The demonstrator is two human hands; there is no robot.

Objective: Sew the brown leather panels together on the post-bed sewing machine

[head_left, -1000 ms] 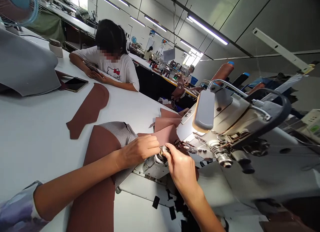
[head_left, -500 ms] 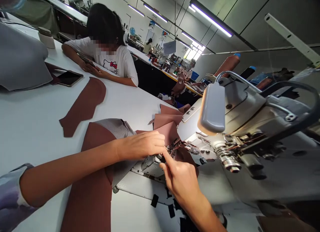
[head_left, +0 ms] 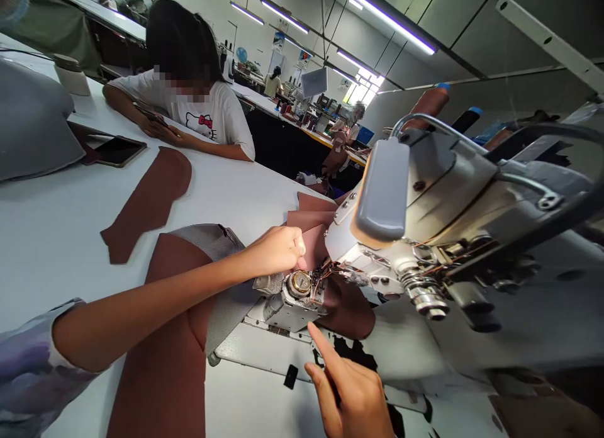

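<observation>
My left hand (head_left: 278, 249) is curled closed just above the metal bobbin part (head_left: 299, 284) on the sewing machine's (head_left: 387, 186) lower arm. Whatever it grips, if anything, is hidden by its fingers. Close behind the fingers rise brown leather-like pieces (head_left: 314, 243). My right hand (head_left: 353, 387) is below the machine arm, holding nothing, its index finger and thumb stretched apart. A brown rounded flap (head_left: 353, 309) lies under the needle area. Under my left forearm lies a large brown piece (head_left: 160, 375) with a grey textured lining (head_left: 202, 236).
A brown cut piece (head_left: 146, 205) lies on the white table (head_left: 236, 199), near a phone (head_left: 120, 151) and grey material (head_left: 33, 123). Across the table sits a person (head_left: 189, 98) holding a phone. Small black scraps (head_left: 291, 376) lie below the machine arm.
My right hand has drawn back down and away from the bobbin part. My left hand has shifted slightly up and left, so the round metal part now shows.
</observation>
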